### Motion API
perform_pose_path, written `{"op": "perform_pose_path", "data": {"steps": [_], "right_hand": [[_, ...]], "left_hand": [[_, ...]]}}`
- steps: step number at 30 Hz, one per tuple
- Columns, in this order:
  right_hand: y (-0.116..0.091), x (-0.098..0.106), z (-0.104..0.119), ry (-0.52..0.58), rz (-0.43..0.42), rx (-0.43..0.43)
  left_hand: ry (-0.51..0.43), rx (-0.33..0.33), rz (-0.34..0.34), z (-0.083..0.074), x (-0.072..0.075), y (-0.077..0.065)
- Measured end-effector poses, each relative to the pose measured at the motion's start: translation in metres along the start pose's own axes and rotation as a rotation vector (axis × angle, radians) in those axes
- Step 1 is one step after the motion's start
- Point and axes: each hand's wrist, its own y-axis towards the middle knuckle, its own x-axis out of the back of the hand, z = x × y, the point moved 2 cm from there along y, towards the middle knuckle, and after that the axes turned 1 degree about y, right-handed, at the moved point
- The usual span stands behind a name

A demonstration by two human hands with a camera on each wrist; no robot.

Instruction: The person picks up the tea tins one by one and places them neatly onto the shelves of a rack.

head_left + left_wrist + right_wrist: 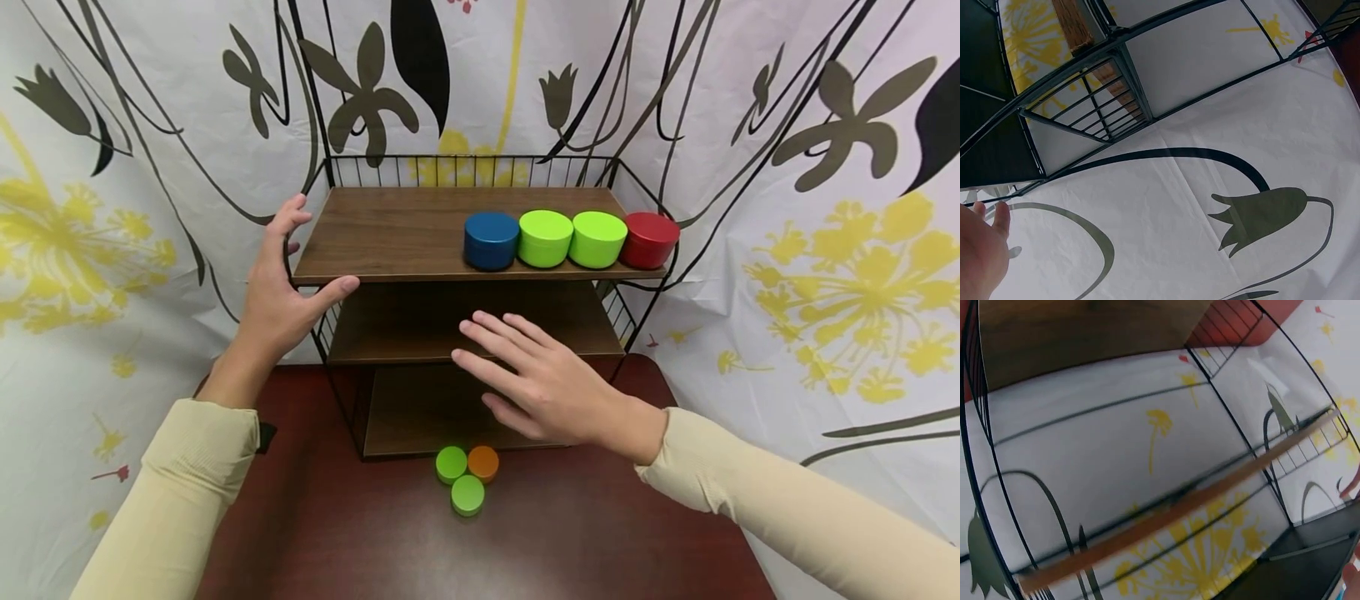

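In the head view my left hand is at the left front corner of a rack's top wooden shelf, thumb and fingers spread apart. Part of the same left hand shows at the left wrist view's edge. My right hand, fingers extended and holding nothing, hovers before the middle shelf. On the top shelf's right side stand a blue round tin, a lime-green tin, another lime-green tin and a red tin, side by side.
On the dark red table, before the bottom shelf, a green round tin, an orange tin and a second green tin sit clustered. Black wire rails edge the rack. Patterned cloth hangs behind and beside it.
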Motion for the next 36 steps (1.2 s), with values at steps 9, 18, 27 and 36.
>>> {"op": "perform_pose_path", "data": {"steps": [9, 18, 27, 36], "right_hand": [[-0.015, -0.026, 0.012, 0.026, 0.036, -0.029], [-0.035, -0.057, 0.024, 0.061, 0.060, -0.067], [-0.065, -0.090, 0.035, 0.082, 0.055, -0.106], [-0.091, -0.122, 0.047, 0.125, 0.103, -0.183]], "left_hand": [[-0.008, -0.006, -0.001, 0.000, 0.000, 0.000], [-0.002, -0.005, -0.004, 0.000, 0.001, 0.000], [-0.002, -0.003, 0.003, 0.000, 0.001, 0.001], [0.001, -0.009, 0.003, 0.001, -0.001, 0.001]]}}
